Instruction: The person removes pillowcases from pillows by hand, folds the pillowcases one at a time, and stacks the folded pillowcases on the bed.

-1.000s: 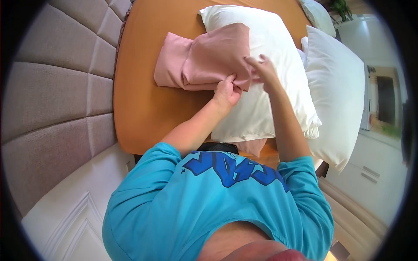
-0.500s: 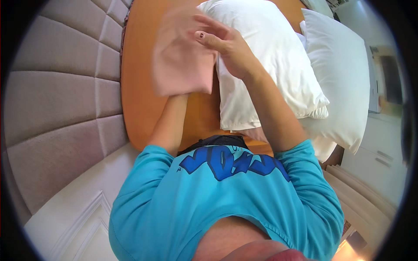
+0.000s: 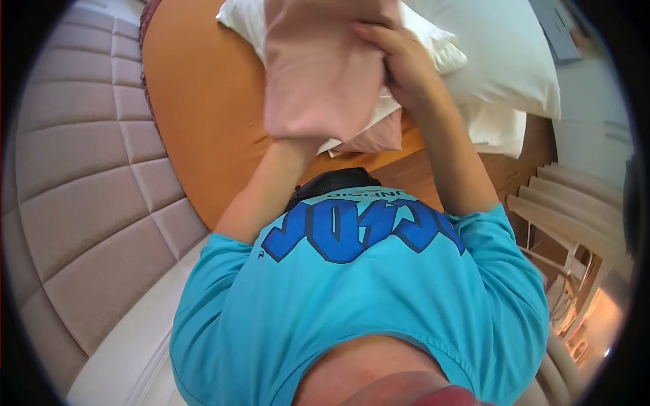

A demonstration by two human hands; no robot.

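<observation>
A pink piece of fabric (image 3: 325, 81), which looks like a pillowcase, is held up in front of me over the bed. Its lower edge covers my left hand; only the left forearm (image 3: 271, 176) shows, running up under or into the cloth. Whether those fingers are spread or closed is hidden. My right hand (image 3: 409, 68) grips the fabric's right side, thumb on the front and the other fingers behind it. Behind the cloth lies a white pillow (image 3: 443, 54), partly covered. Another pink cloth (image 3: 376, 135) lies under its near corner.
The bed has an orange sheet (image 3: 196, 101). A larger white pillow (image 3: 504, 61) lies at the right. On the left stands a tufted beige padded panel (image 3: 101, 223). A slatted, pale object (image 3: 562, 210) with a metal frame is at the lower right.
The pink fabric has moved right and nearer, now overlapping the white pillow. My right hand, beside it with fingers apart before, now grips its side. The view has shifted too.
</observation>
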